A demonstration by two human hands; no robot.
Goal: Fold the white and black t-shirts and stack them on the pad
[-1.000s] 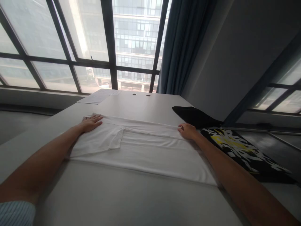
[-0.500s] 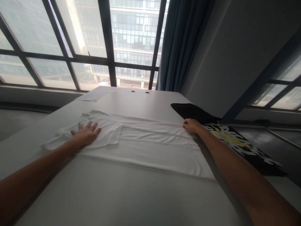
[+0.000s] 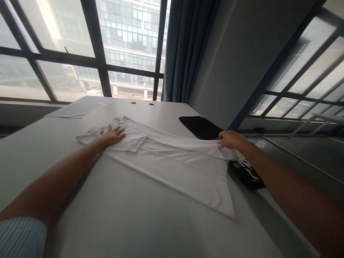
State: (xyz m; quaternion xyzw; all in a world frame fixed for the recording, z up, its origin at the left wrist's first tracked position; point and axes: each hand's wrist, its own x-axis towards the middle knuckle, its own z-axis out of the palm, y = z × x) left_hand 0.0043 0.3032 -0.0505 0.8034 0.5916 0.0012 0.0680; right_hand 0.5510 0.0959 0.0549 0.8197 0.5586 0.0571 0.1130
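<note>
A white garment [image 3: 182, 168] lies partly folded across the white table [image 3: 129, 215], with a sleeve turned over its left part. Flat on the left end, near that sleeve, rests my left hand [image 3: 113, 136], its fingers spread. At the far right corner my right hand [image 3: 228, 139] pinches the garment's edge, slightly raised, and the cloth drapes from the fingers. Creases run from this grip toward the middle of the garment.
Black cloth [image 3: 200, 126] lies along the table's right side, and a part with white and yellow print [image 3: 248, 170] hangs near the edge. Papers [image 3: 72, 109] sit at the back left. Windows and a blue curtain [image 3: 185, 53] stand behind.
The view has turned to the right. My right hand has pulled the garment's corner outward to the right, and the near edge now slants more. My left hand stays flat on the cloth.
</note>
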